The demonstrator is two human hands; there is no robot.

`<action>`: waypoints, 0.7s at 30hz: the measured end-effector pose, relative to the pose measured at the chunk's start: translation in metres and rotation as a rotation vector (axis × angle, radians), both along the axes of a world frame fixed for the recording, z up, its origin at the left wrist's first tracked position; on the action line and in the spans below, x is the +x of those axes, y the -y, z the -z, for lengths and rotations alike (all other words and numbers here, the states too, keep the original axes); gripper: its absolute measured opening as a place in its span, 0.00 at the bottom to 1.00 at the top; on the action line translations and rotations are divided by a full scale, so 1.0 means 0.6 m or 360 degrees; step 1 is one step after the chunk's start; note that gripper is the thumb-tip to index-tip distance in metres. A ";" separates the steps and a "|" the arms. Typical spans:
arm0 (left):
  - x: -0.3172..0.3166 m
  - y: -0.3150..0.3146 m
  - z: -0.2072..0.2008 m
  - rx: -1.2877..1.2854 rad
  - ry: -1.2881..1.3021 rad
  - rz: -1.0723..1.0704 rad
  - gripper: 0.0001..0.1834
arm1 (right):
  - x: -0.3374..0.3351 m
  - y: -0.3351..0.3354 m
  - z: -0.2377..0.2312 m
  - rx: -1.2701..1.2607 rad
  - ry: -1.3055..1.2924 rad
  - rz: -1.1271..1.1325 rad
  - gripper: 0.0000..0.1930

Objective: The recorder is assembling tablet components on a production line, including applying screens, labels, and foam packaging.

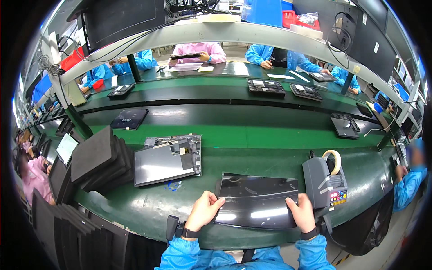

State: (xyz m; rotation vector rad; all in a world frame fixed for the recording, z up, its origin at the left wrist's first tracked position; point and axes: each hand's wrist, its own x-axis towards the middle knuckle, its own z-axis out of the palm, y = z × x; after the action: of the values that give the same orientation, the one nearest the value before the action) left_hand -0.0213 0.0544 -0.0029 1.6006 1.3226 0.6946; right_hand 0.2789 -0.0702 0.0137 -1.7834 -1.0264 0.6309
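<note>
A glossy black flat screen panel (258,203) is in front of me, low over the green bench, with light streaks reflected on it. My left hand (204,210) is closed on its left edge, thumb on top. At the right edge, my right hand (301,212) grips it the same way, thumb over the top face and fingers mostly hidden. A grey tape dispenser (317,180) with a cream tape roll (334,161) stands just right of the panel. Left of the panel lies an opened device (191,150) with bare inner parts, and a silver-grey plate (159,166) rests on it.
A stack of black foam pads (95,155) rises at the left, with more dark sheets (67,229) standing below. Beyond are a dark tablet (129,119) and several device bodies (266,87). A metal beam (211,29) spans overhead. Co-workers sit across the line.
</note>
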 end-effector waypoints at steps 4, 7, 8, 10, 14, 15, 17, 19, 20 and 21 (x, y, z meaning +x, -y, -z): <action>-0.001 0.002 -0.003 0.0021 -0.0049 -0.0010 0.20 | 0.008 -0.002 -0.049 0.0176 0.1139 0.0425 0.16; 0.003 0.002 -0.024 0.0011 -0.0125 0.0040 0.19 | 0.006 0.000 -0.003 -0.0325 0.0703 0.0174 0.20; 0.003 0.005 -0.032 0.0034 -0.0220 0.0013 0.19 | -0.009 -0.001 0.000 -0.0435 0.0774 0.0133 0.21; 0.003 0.004 -0.035 0.0049 -0.0316 -0.0023 0.19 | -0.025 -0.002 -0.012 -0.0444 0.0753 0.0198 0.21; 0.001 0.005 -0.042 0.0219 -0.0270 -0.0145 0.16 | -0.033 -0.001 -0.039 -0.0257 0.0747 0.0357 0.19; 0.003 0.004 -0.044 0.0387 -0.0231 -0.0216 0.15 | -0.032 -0.004 -0.040 -0.0123 0.0625 0.0360 0.18; 0.010 0.002 -0.044 0.0455 -0.0139 -0.0264 0.14 | -0.031 -0.006 -0.040 0.0015 0.0502 0.0361 0.18; 0.019 0.002 -0.054 0.0473 -0.0034 -0.0269 0.11 | -0.032 -0.009 -0.039 0.0115 0.0351 0.0359 0.15; 0.025 0.002 -0.055 0.0480 -0.0033 -0.0274 0.11 | -0.031 -0.011 -0.038 0.0164 0.0276 0.0357 0.14; 0.029 0.003 -0.055 0.0439 0.0008 -0.0254 0.11 | -0.028 -0.010 -0.031 0.0171 0.0276 0.0354 0.14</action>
State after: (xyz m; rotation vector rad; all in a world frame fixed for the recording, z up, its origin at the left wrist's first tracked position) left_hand -0.0040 0.0524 0.0300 1.7190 1.4092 1.0144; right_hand 0.2622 -0.0641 0.0324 -1.8480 -0.9401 0.2830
